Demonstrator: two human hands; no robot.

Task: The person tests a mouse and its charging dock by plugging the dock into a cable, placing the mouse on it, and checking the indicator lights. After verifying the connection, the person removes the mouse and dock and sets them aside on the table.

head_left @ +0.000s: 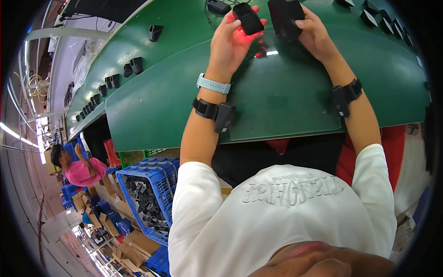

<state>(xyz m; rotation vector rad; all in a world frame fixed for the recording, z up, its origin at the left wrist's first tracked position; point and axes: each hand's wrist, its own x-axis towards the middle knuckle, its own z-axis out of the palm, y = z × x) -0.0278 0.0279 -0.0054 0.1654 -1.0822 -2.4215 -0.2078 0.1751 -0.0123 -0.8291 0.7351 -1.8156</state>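
Note:
My left hand (227,42) is closed round a small black box-shaped device (248,19) with rounded corners. Red light glows on the palm and fingers beneath it, and red spots show on the green table (166,97). In my right hand (317,34) is a larger dark, flat rectangular object (286,22), pinched at its right edge with the thumb on top; its kind cannot be made out. The two items are held side by side above the table's far part, a little apart. A black piece with a cable (218,7) lies just beyond my left hand.
Small black housings (134,66) stand in a row along the table's left side. Several more (385,25) sit at the far right. A blue crate (154,203) full of dark parts stands below the table's left edge. Farther left is a person in pink (85,171), near cardboard boxes.

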